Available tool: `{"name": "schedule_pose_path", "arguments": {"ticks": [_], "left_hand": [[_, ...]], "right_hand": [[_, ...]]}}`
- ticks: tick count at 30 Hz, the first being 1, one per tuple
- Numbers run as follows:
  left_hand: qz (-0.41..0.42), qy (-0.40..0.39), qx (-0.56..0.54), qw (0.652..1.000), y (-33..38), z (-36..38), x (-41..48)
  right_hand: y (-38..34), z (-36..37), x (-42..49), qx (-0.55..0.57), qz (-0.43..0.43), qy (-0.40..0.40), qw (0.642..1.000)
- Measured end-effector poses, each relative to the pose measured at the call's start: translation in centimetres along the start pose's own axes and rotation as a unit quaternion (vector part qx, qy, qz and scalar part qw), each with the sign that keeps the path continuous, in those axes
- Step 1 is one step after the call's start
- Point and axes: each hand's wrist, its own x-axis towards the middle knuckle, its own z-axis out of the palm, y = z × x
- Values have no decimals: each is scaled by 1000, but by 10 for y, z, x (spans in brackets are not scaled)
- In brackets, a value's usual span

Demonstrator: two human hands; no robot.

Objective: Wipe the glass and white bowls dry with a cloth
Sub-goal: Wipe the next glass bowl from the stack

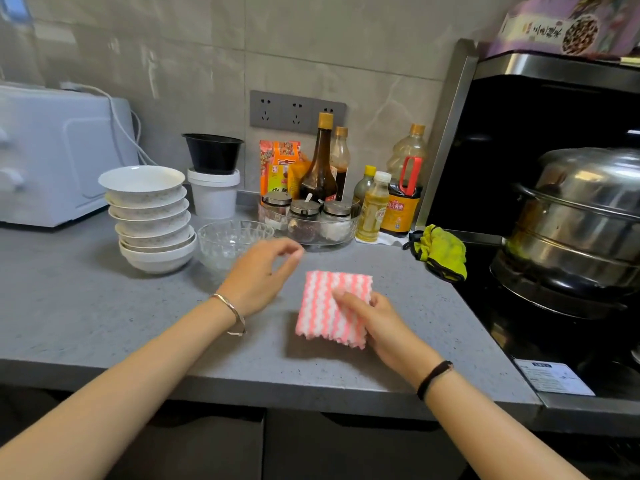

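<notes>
**Head view: cloth in hand, bowls untouched**

Nearest: right hand (375, 322) holds the folded pink-and-white cloth (332, 306) above the grey counter (86, 306). The thumb is pressed on the top face and the other fingers are hidden beneath, so it reads as a pinch across the fold.

Left hand (258, 271) hovers a little further in, fingers loosely bent and slightly apart, gripping nothing. The fingertips are blurred.

Just beyond the left hand is the glass bowl (227, 242), upright on the counter, cut pattern in the wall. Beside it, to the left, the white bowls (152, 216) are nested in a tilted stack, rims up.

Behind them are spice jars (304, 209) in a clear dish, bottles (320, 168) and a microwave (52, 154). A steamer pot (575, 216) sits far right.

Handling judgement:
- Cloth is soft and light and should mould into a bowl's curve.
- Glass bowl is rigid, breakable and probably slick if wet. Take it with the left hand cupped round the outer wall or under the base, not by the thin rim alone.
- White bowls look heavier and chippable. Lift only the top one, by its flared rim, while steadying the leaning stack.

Whether any water remains on them cannot be told.
</notes>
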Motion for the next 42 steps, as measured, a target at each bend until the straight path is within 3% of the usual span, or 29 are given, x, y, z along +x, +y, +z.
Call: {"name": "schedule_pose_path", "arguments": {"ticks": [2, 4, 6, 8, 12, 15, 19, 25, 30, 36, 42], "left_hand": [[-22, 80, 115, 990, -20, -14, 6], [-78, 81, 198, 974, -40, -25, 11], [-137, 60, 213, 966, -56, -29, 14], [-150, 64, 172, 971, -64, -27, 14], [-107, 81, 49, 990, -73, -25, 17], [-69, 124, 16, 990, -73, -27, 17], [-52, 195, -65, 977, -53, -38, 19], [-6, 220, -265, 939, 8, -35, 43], [26, 248, -291, 923, 30, 11, 81], [-41, 288, -271, 918, 14, 61, 94], [-80, 288, -251, 921, -2, 77, 87]], "right_hand": [[-4, 11, 11, 58, 37, 16, 997], [-5, 19, 23, 82, 53, 23, 995], [-5, 25, 34, 99, 58, 24, 993], [-6, 29, 43, 105, 57, 27, 992], [-3, 37, 60, 109, 57, 47, 991], [0, 41, 69, 125, 54, 53, 989], [-3, 37, 77, 145, 21, 61, 987], [-23, 4, 93, 200, -51, 141, 968], [-51, -25, 107, 139, -137, 232, 953], [-53, -31, 116, 49, -269, 299, 914], [-34, -14, 112, -10, -317, 174, 932]]}}
